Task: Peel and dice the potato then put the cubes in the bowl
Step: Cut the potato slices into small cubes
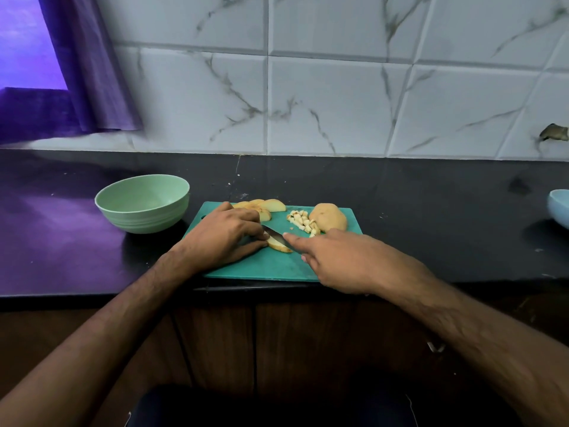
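Two hands met over one potato slice [279, 243] near the cutting board [271, 266] centre: left hand [226, 234] pinned its nine o'clock end, right hand [334, 258] gripped the knife [275, 233], blade running toward ten o'clock across it. Green bowl [142, 203] waited at ten o'clock.

A pale potato slice [278, 243] lies flat mid-board beside a heap of small cubes [303, 222], a large uncut chunk [328, 216] and more slices [264, 206] at the far edge. The green bowl [143, 203] stands upright just left.
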{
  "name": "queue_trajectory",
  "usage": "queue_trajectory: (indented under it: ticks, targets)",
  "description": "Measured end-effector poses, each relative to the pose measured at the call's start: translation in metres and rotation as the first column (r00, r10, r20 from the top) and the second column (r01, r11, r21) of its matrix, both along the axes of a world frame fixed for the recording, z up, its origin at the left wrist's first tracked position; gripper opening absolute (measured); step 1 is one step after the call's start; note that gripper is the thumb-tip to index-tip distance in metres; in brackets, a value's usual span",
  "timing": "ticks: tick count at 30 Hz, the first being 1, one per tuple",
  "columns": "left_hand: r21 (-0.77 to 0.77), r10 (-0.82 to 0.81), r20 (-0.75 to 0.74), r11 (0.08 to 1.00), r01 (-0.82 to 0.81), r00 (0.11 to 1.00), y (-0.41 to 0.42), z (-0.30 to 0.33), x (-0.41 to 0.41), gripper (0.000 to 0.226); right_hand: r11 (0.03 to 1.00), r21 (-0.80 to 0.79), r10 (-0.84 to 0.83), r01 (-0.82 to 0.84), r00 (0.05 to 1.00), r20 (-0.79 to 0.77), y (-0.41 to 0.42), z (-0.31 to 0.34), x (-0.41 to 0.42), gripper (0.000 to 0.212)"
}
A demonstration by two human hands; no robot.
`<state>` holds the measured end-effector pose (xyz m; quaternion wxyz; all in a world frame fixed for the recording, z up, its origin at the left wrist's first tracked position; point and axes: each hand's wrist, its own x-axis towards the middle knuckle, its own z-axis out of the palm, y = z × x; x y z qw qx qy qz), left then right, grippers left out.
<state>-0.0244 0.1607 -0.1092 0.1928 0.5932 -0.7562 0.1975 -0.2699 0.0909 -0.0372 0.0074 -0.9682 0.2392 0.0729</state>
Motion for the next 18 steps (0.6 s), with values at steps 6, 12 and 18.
queue_trajectory:
  ticks: [6, 12, 18]
  targets:
    - [-0.002, 0.007, -0.053, 1.000, -0.007, 0.999, -0.002, -0.004, 0.002, 0.039, 1.000, -0.004, -0.026, 0.026, 1.000, 0.014, 0.017, -0.009, -0.051, 0.053]
    - [0.024, 0.019, -0.072, 1.000, -0.017, 0.997, -0.002, -0.005, 0.001, 0.043, 0.998, -0.044, -0.035, 0.039, 0.996, 0.078, 0.019, -0.024, -0.061, 0.054]
    - [0.045, 0.029, -0.151, 0.999, -0.022, 0.988, -0.001, -0.005, 0.001, 0.033, 0.996, -0.016, -0.080, 0.083, 0.986, 0.145, -0.002, -0.023, -0.046, 0.051]
